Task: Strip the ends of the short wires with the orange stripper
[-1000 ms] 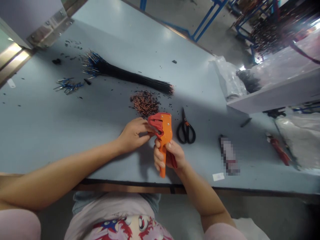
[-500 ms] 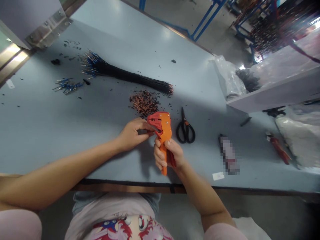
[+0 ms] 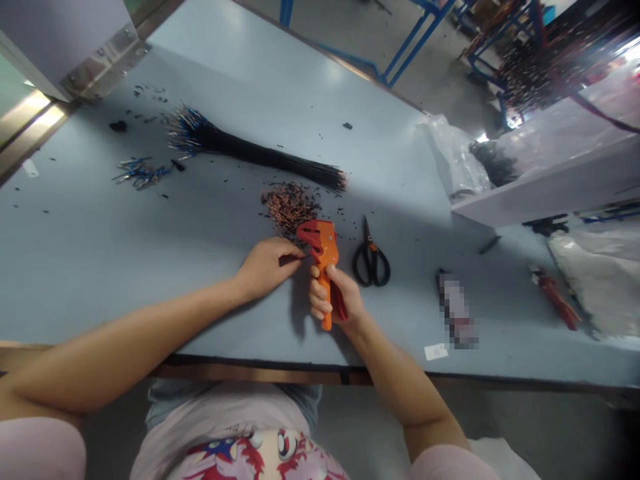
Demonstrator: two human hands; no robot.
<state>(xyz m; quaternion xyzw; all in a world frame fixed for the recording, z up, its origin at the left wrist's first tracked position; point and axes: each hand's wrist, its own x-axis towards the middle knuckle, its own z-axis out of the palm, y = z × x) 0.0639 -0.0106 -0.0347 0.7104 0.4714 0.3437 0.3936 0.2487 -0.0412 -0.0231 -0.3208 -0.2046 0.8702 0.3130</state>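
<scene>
An orange wire stripper (image 3: 323, 257) stands upright in the right hand (image 3: 337, 297), its red head at the top and the lower end of its grip just above the desk's front edge. The fingers wrap tightly round the grip. The left hand (image 3: 265, 270) comes in from the side, pinched narrow, with its fingertips (image 3: 299, 254) right beside the red head. Whether they hold anything is too fine to make out. Both hands are over the blue-grey desk (image 3: 150, 247), whose front edge runs just below them.

Just beyond the tool lies a heap of copper wire scraps (image 3: 290, 208), scattered with black bits of insulation. Farther up is a long bundle of black wires (image 3: 250, 155) with blue-tipped ends, and a small clump of blue-tipped wires (image 3: 141, 173) lies to its left. Black-handled scissors (image 3: 371, 263) sit close to the right of the stripper — nearest thing on that side, not touching either hand.
</scene>
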